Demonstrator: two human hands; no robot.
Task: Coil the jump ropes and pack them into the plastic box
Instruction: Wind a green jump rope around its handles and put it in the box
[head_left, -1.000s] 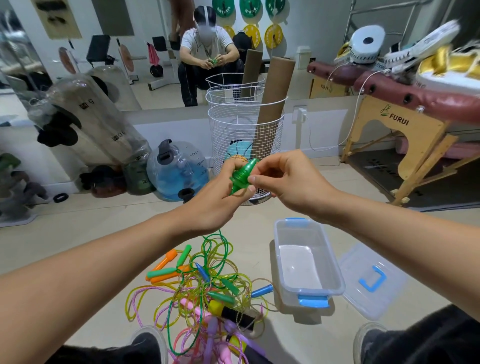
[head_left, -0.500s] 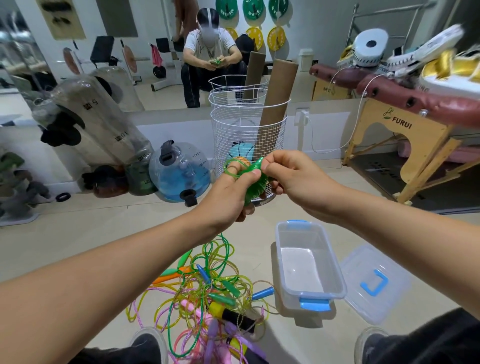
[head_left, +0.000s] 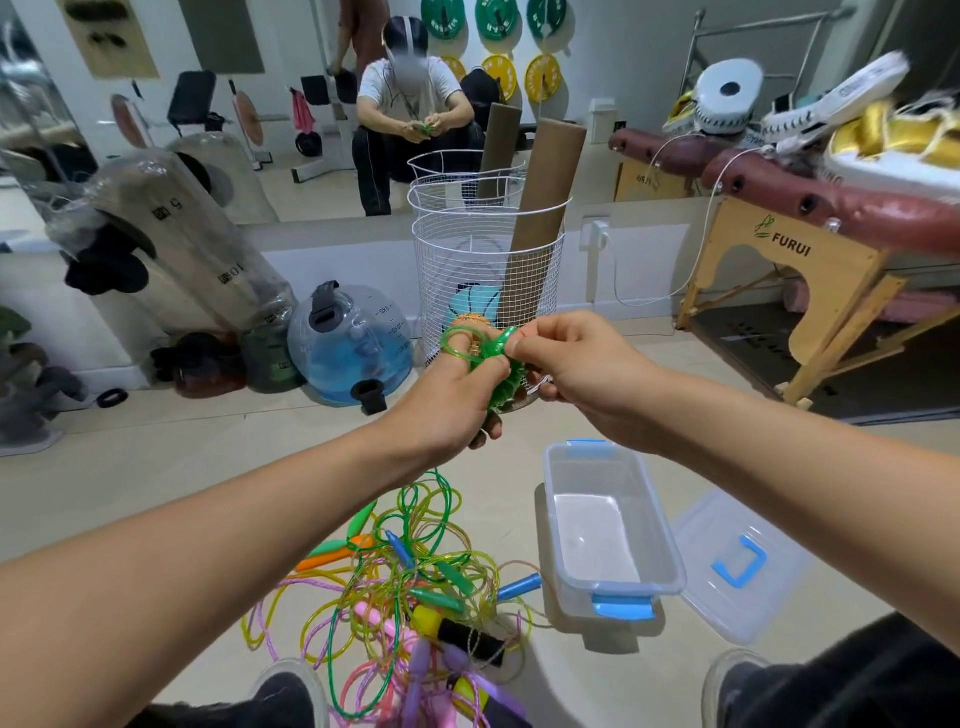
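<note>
Head view: a second ago the left hand (head_left: 447, 400) held the green jump rope (head_left: 493, 364) with its handles poking up as a straight stub, and the right hand (head_left: 576, 374) only pinched at the tip. Now the green cord shows as a loop slung over the left forefinger, and the bundle sits lower, bunched against the left palm. The left hand grips that bundle, fingers curled round it; the right hand pinches the cord at the top of the loop between thumb and forefinger. Both hands are up at chest height, above the floor and well apart from the plastic box (head_left: 613, 587).

That new loop suggests the winding has moved on to securing the coil, probably tucking or wrapping the last turn. A strand of green cord trails down from the left hand toward the tangled pile of ropes (head_left: 410, 587) on the floor, so whether the whole rope is gathered I cannot tell.

The box stands open just right of the pile, with nothing visible inside, its lid (head_left: 737, 566) lying beside it; packing looks not yet begun
</note>
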